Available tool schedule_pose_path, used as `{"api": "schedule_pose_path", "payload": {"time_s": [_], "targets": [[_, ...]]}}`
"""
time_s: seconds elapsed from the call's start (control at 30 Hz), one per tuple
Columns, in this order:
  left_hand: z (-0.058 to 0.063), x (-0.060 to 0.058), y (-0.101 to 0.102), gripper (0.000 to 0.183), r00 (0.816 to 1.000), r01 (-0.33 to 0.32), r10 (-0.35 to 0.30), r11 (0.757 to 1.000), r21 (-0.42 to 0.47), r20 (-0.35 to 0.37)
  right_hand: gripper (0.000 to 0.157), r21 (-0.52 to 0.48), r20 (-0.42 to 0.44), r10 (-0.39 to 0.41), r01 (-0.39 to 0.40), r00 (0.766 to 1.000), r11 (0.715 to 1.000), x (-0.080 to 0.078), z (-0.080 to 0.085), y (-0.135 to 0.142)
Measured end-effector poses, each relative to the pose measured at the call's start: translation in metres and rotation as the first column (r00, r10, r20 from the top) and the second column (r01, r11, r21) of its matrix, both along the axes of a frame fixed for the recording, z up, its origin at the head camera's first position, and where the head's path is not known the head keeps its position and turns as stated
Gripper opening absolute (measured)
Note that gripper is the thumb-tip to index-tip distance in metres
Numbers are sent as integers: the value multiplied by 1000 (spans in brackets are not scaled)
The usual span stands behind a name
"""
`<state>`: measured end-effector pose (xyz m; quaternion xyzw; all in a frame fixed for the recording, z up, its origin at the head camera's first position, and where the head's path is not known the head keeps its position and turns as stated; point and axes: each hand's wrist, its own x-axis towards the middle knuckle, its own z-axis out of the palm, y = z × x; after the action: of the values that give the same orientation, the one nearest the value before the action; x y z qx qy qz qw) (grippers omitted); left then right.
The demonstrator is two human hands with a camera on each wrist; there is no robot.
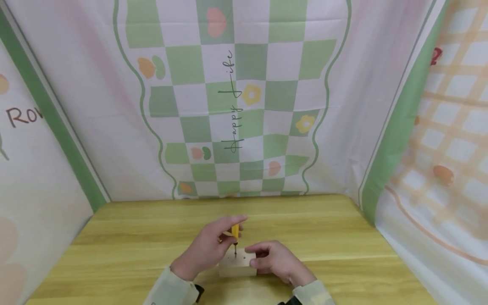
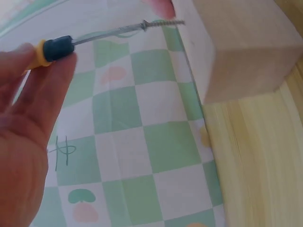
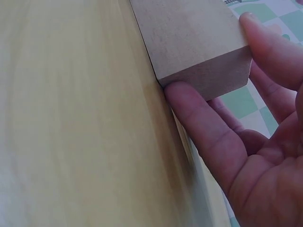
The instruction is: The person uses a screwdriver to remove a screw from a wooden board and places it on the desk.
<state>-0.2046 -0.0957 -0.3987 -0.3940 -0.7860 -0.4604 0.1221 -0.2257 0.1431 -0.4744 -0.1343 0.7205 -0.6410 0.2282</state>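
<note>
My left hand (image 1: 206, 248) pinches the yellow handle of a screwdriver (image 1: 235, 231), which stands nearly upright over a pale wooden block (image 1: 237, 271). In the left wrist view the screwdriver's dark collar and steel shaft show, with a screw (image 2: 163, 23) in line at its tip. The screw's pointed end is right at the block's top face, most of its thread exposed. At the block's right end, my right hand (image 1: 280, 260) holds it between thumb and fingers. The right wrist view shows one fingertip (image 3: 182, 92) low against the block's end face and another at its upper edge.
The block lies on a wood-grain table (image 1: 324, 228) near its front. A small dark spot (image 1: 244, 257) marks the block's top, right of the screw. Behind the table hangs a green-and-white checked cloth (image 1: 251, 63), with printed cloths on both sides.
</note>
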Motion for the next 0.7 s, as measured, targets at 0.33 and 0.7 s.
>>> {"api": "schedule_pose_path", "payload": {"time_s": [0.33, 0.7], "targets": [[-2, -2, 0, 78, 999, -9, 8, 1000, -27, -34, 41, 1, 0, 4, -4, 1000, 1000, -1, -1, 1], [-3, -1, 0, 72, 1000, -21, 21, 1000, 22, -17, 39, -15, 10, 1, -1, 1000, 1000, -1, -1, 0]]}}
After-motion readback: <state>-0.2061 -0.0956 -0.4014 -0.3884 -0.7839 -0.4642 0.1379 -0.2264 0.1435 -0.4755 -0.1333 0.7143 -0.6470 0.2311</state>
